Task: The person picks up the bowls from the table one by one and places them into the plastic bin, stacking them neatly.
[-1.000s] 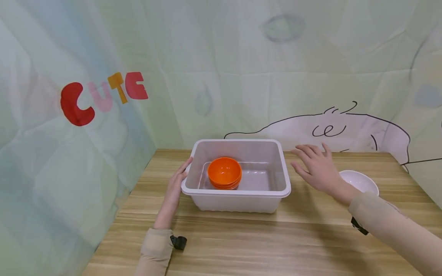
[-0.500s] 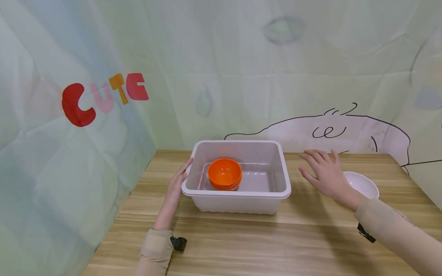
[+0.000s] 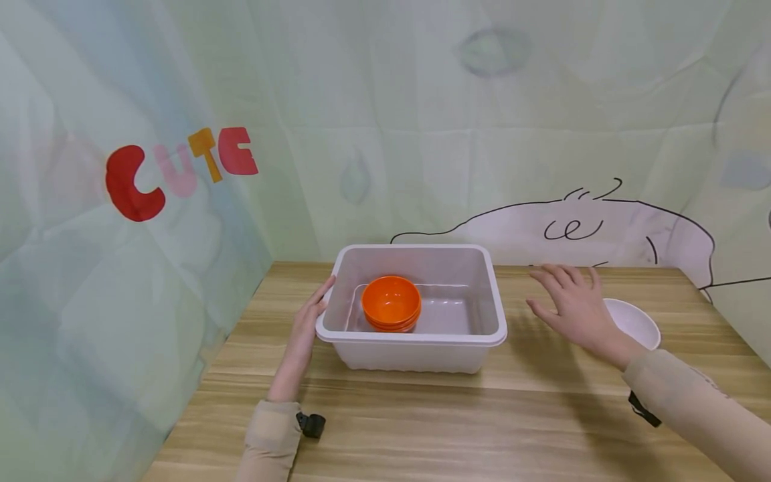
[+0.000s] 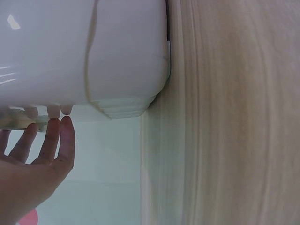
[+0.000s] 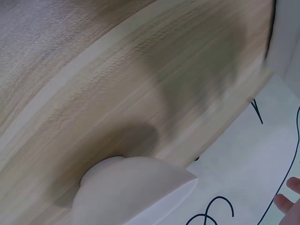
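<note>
A pale grey plastic bin (image 3: 415, 351) stands on the wooden table. Inside it, toward the left, sits a stack of orange bowls (image 3: 391, 301). My left hand (image 3: 306, 328) touches the bin's left side near the rim; in the left wrist view its extended fingers (image 4: 49, 145) meet the outer wall. To the right of the bin, my right hand (image 3: 575, 311) hovers over the table with fingers spread and holds nothing. It partly covers a white bowl (image 3: 635, 325), which stands upright on the table. Only the fingertips (image 5: 286, 201) of that hand show in the right wrist view.
The wooden table (image 3: 421, 428) ends at a fabric backdrop (image 3: 385, 134) behind and to the left. Colourful letters (image 3: 132, 184) and a line-drawn figure (image 3: 614, 231) are printed on the cloth. A small black camera (image 3: 311, 424) sits at the left wrist.
My right hand has drifted to the right, away from the bin and further over the white bowl. The left hand, the bin and the orange bowls have stayed in place.
</note>
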Demonstrator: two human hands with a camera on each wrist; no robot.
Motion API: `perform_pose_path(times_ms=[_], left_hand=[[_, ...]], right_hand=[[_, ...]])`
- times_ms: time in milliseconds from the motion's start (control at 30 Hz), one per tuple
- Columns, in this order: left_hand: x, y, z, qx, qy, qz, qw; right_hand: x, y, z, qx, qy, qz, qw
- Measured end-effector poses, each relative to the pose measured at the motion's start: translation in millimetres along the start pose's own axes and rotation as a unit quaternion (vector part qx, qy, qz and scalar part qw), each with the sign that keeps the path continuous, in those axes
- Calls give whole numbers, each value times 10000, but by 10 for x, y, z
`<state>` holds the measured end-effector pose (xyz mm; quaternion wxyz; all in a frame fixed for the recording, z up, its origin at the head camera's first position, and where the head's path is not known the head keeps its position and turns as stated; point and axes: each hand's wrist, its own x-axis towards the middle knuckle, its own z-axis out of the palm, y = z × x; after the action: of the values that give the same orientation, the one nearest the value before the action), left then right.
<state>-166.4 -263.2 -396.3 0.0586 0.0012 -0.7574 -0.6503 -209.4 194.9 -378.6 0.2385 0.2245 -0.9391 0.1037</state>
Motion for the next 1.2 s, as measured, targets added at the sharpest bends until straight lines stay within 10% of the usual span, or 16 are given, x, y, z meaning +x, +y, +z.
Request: perform_pose_path(times_ms=[1200], left_hand=[[-8,7,-3,-12,1,43,10000]], right_hand=[[-271,332,10,50,-1122,1211,9863]])
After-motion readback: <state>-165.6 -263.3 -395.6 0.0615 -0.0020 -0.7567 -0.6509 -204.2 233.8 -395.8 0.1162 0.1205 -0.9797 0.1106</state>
